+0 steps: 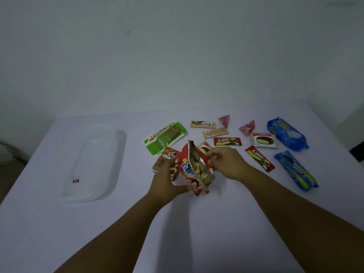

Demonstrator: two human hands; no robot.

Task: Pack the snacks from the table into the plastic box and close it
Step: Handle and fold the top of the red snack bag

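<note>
A red snack bag [195,168] stands open at mid-table, pale pieces showing inside its foil mouth. My left hand [169,180] grips its left side, thumb on the front. My right hand [224,160] pinches the bag's right rim. The clear plastic box [94,160] lies at the left with its lid on and a small red label near its front corner. Other snacks lie around: a green nut bar [165,137], a brown carton [164,159], two blue cookie packs [287,133] [295,170], red cream-cookie packs [227,141] [260,158], a choco pie [263,140].
Two beige wafer packs [202,124] [215,133] and two pink candy pouches [224,121] [247,128] lie farther back. Another choco pie [205,147] is half hidden behind the red bag. The white table [197,223] ends at a pale wall; a dark object [357,152] sits at the right edge.
</note>
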